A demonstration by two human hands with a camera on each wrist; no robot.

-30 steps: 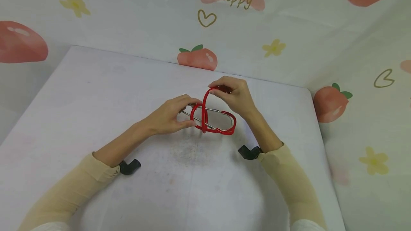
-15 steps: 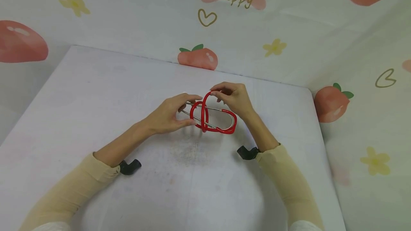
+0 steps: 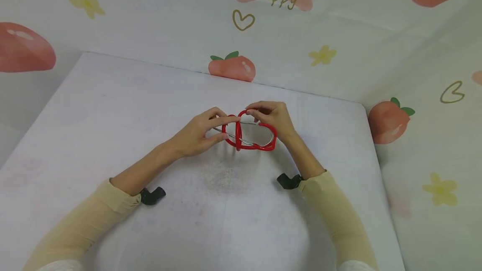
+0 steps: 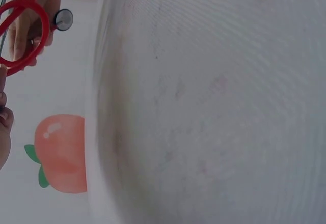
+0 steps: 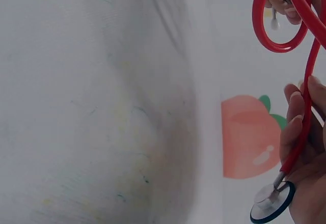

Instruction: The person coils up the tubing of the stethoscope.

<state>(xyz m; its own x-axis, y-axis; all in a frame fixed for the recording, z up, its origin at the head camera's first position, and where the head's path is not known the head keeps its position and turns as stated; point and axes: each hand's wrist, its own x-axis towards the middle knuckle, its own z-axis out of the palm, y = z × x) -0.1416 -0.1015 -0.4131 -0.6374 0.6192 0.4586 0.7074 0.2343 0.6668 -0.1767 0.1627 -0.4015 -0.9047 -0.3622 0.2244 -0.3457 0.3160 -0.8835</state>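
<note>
Head view: a red-tubed stethoscope (image 3: 238,135) is held up over the white table (image 3: 211,229) between two bare hands, its tubing looped across the metal ear tubes (image 3: 248,122). The left hand (image 3: 199,135) grips one end, thumb on the near side, fingers on the far side; the right hand (image 3: 276,118) pinches the top of a red loop between thumb and fingers. Beige sleeves (image 3: 80,223) cover the forearms, and a bent black piece (image 3: 152,196) juts out beside each cuff. Left wrist view: a round loop of tubing fills the upper left corner, the right hand behind it and the chest piece (image 4: 63,20) just beside that hand; the left hand is mostly cut off. Right wrist view: the tube runs along the right hand's fingers to the dark-rimmed chest piece, and a pale ear tip (image 5: 275,23) shows near the left hand.
</note>
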